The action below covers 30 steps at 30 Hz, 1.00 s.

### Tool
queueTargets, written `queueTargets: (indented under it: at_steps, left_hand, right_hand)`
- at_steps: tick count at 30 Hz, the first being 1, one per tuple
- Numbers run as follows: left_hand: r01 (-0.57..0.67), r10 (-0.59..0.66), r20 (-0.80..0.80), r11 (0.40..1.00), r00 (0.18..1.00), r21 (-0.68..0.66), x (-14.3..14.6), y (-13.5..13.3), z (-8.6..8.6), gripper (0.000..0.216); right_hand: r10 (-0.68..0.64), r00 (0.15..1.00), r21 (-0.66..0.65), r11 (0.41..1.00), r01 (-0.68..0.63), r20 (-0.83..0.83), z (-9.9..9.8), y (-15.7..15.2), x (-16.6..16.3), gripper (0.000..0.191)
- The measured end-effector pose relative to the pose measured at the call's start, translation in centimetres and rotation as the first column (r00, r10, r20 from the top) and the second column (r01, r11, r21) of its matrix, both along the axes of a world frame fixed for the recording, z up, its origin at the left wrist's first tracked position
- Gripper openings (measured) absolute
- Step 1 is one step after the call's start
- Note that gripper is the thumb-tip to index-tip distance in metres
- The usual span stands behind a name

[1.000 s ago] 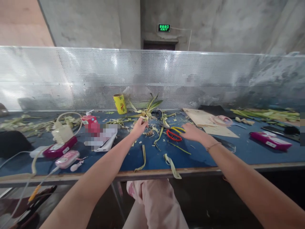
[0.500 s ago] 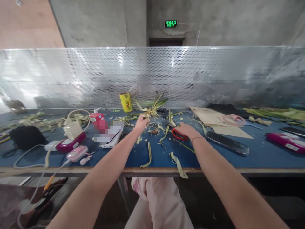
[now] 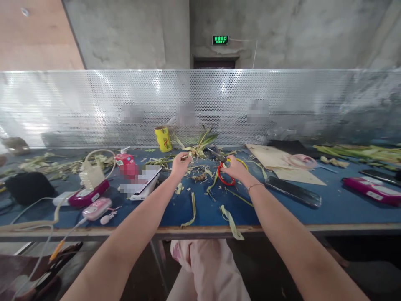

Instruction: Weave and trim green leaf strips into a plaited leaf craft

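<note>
My left hand (image 3: 181, 165) is closed in a pinch at the left end of a leafy plant (image 3: 202, 144), whose long green leaves fan up to the right; its fingertips partly hide the pale base. My right hand (image 3: 235, 169) grips scissors (image 3: 226, 177) with a red and a yellow handle loop. Their dark blades point up and left, close to the plant's right side; the gap between blades and plant is hard to judge. Pale trimmings and a brown scrap (image 3: 199, 178) lie on the blue table between my hands.
A yellow roll (image 3: 163, 139) stands behind my left hand. Left are a red pump bottle (image 3: 127, 165), phones (image 3: 147, 184) and cables. Right are a dark phone (image 3: 293, 191), brown paper (image 3: 267, 156) and a magenta case (image 3: 372, 190). A perforated metal screen (image 3: 200, 96) borders the back.
My right hand has turned the scissors: the handle loops now stand spread apart and the blades point more upward. My left hand keeps its pinch. The camera view has shifted slightly.
</note>
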<state>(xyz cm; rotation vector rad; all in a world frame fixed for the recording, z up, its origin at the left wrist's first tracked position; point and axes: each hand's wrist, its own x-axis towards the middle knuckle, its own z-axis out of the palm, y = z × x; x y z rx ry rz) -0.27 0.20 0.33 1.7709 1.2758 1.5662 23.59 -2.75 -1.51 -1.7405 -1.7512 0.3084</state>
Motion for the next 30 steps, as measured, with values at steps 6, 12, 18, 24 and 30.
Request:
queueTargets:
  at_steps: [6,12,18,24,30]
  left_hand:
    - [-0.067,0.065,0.082,0.997,0.995,0.029,-0.3,-0.1,0.5,0.018]
    - [-0.049,0.031,0.182,0.994,0.983,0.097,-0.6,0.6,0.2,0.015]
    - [0.018,-0.046,0.219,0.992,0.975,0.128,-0.6,0.5,0.1,0.018]
    - [0.148,-0.179,0.259,0.980,0.949,0.135,-0.1,0.1,0.0,0.020]
    - [0.215,-0.241,0.277,0.969,0.930,0.123,0.6,0.0,-0.1,0.028]
  right_hand:
    - [0.226,0.951,0.067,0.974,-0.217,-0.209,0.4,-0.4,-2.0,0.061]
    - [0.371,0.902,0.117,0.928,-0.353,-0.223,0.0,-1.0,-3.8,0.046]
    - [0.478,0.872,0.241,0.863,-0.444,-0.105,0.1,-1.8,-4.9,0.040]
    - [0.440,0.892,0.333,0.830,-0.447,0.100,0.5,-1.9,-5.0,0.040]
    - [0.436,0.893,0.344,0.827,-0.446,0.108,0.8,-2.1,-5.2,0.032]
